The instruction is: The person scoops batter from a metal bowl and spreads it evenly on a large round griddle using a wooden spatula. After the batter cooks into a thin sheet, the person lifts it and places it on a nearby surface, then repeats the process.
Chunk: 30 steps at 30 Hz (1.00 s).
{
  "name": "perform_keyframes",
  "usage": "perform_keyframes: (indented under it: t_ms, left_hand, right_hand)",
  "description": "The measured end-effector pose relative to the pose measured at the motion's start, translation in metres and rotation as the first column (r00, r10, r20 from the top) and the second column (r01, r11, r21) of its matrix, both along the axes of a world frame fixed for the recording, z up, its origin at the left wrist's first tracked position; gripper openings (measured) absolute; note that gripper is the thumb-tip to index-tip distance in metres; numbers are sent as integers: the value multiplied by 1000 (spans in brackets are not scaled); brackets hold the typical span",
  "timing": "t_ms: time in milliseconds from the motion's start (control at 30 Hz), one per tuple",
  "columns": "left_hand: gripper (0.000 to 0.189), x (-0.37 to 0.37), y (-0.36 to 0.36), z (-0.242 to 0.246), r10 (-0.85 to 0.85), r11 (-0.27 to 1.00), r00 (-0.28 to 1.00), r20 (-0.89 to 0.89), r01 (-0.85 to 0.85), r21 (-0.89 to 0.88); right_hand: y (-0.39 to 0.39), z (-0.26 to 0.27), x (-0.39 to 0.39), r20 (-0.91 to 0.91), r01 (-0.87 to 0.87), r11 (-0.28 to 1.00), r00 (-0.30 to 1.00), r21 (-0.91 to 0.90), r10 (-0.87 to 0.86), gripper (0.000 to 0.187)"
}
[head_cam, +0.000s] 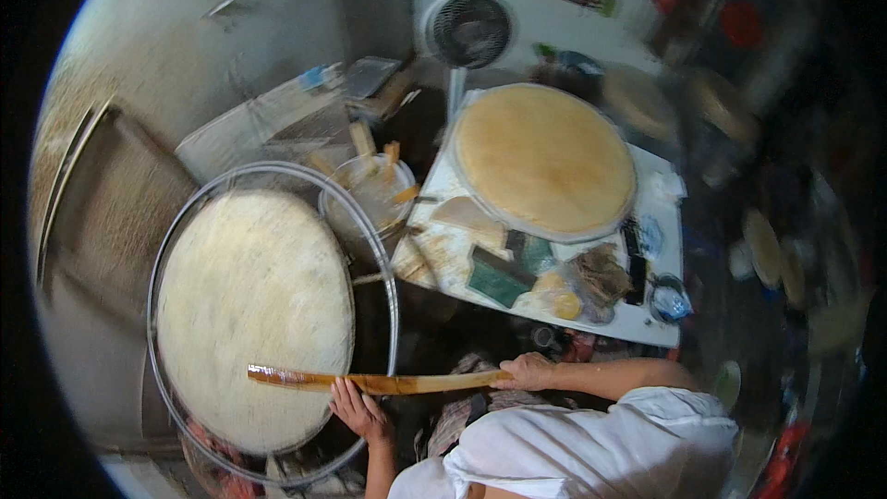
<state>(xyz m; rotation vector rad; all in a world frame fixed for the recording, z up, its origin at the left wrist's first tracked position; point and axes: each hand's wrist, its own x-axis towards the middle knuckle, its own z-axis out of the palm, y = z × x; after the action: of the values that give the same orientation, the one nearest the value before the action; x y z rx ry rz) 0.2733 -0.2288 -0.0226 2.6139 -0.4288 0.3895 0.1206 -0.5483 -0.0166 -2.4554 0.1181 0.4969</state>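
Observation:
A long, slightly curved wooden or bamboo strip (409, 384) lies level across the front, its darker left end glossy. My right hand (530, 371) grips the strip's right end. Farther left, the fingers of my left hand (357, 405) lap over the strip's lower edge; the thumb is hidden. The glossy end is over a large round pale disc (256, 305) with a mottled surface, though whether it touches cannot be told. Around this disc runs a wide metal hoop (393, 305), with a dark gap on the right side.
A white table (443, 277) holds a large round tan disc (547, 159), green pads (500, 276) and a crumpled brown cloth (601, 270). Behind the hoop stands a bucket (409, 170) with wooden handles. A standing fan (471, 31) is at the back, a brown curved panel (125, 222) far left.

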Motion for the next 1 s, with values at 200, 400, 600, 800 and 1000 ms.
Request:
perform_keyframes:
  t_ms: [200, 400, 600, 800, 1000]
  left_hand:
    - [48, 32, -77, -11, -249, 968, 968, 11, 249, 39]
    - [47, 168, -135, 14, -177, 937, 983, -54, 185, 296]
    - [41, 198, -25, 24, 70, 943, 992, -103, -32, 331]
    - [50, 114, 70, 2, 218, 932, 973, -72, -185, 312]
    - [48, 96, -16, 3, -103, 994, 995, 0, 103, 23]
  right_hand:
    - [4, -22, -56, -67, 292, 954, 955, 64, -288, 63]
    - [1, 7, 55, -274, 456, 800, 887, 391, -371, 69]
    - [45, -5, 134, -207, 120, 888, 978, 445, -29, 86]
    - [73, 6, 99, -92, -28, 929, 994, 370, 66, 73]
    - [24, -6, 45, -53, 226, 939, 974, 257, -220, 65]
